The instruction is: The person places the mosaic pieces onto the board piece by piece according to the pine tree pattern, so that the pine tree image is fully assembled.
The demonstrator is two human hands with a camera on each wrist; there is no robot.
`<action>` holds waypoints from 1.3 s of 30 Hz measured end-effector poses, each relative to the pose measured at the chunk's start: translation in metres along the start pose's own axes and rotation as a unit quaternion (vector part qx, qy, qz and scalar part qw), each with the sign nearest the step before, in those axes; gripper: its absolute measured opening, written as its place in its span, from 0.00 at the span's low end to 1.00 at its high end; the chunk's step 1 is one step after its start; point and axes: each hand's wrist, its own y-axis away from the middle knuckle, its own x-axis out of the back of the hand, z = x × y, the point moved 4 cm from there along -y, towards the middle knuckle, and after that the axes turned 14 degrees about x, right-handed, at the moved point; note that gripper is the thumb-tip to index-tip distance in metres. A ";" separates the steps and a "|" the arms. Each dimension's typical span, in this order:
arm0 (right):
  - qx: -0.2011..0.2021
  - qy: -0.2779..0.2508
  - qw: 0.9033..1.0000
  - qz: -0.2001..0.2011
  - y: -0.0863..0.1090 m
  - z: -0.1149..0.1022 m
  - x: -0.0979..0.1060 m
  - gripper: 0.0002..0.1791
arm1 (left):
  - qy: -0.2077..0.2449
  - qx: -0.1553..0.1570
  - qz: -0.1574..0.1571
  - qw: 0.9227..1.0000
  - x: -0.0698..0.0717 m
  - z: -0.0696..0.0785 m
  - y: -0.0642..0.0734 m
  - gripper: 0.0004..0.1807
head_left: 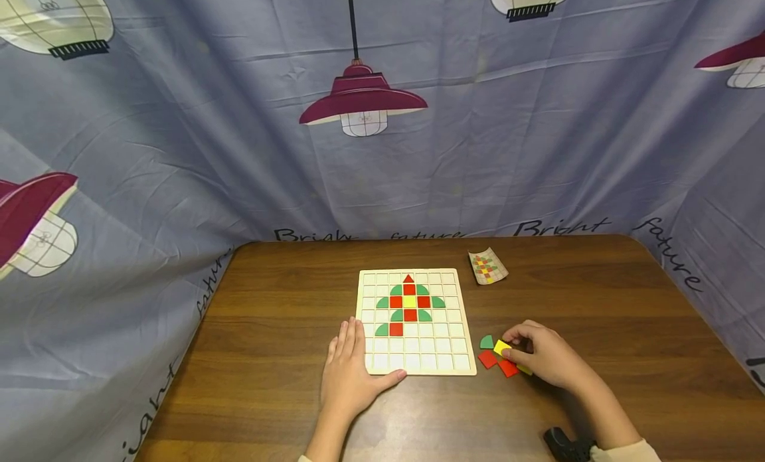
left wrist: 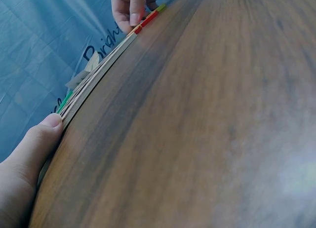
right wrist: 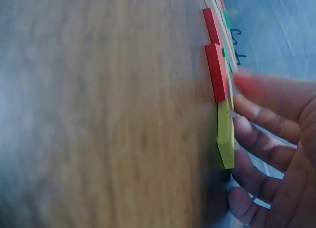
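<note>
A white gridded board lies on the wooden table with red, green and yellow tiles forming a tree-like pattern in its upper half. Along its left edge rests my left hand, fingers straight and thumb stretched to the bottom edge. To the board's right, my right hand pinches a yellow square tile between thumb and forefinger. Around it lie a green quarter-round tile and two red square tiles. Another yellow tile sits partly under the right hand, beneath its fingers.
A small curled pattern card showing a coloured tree lies beyond the board, to the right. Near the right forearm is a black object, its kind unclear. A patterned curtain hangs along the table's back and sides.
</note>
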 end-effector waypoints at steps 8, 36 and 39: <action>-0.011 -0.015 1.000 -0.003 -0.006 -0.002 -0.004 0.10 | -0.004 0.000 0.002 1.000 -0.001 -0.001 0.000 0.72; 0.010 -0.084 0.996 0.028 -0.097 -0.082 -0.071 0.07 | -0.006 -0.001 0.004 1.000 -0.002 -0.001 0.000 0.72; 0.008 -0.074 0.997 0.018 -0.101 -0.088 -0.076 0.07 | -0.006 -0.003 0.005 1.000 -0.002 -0.001 0.000 0.72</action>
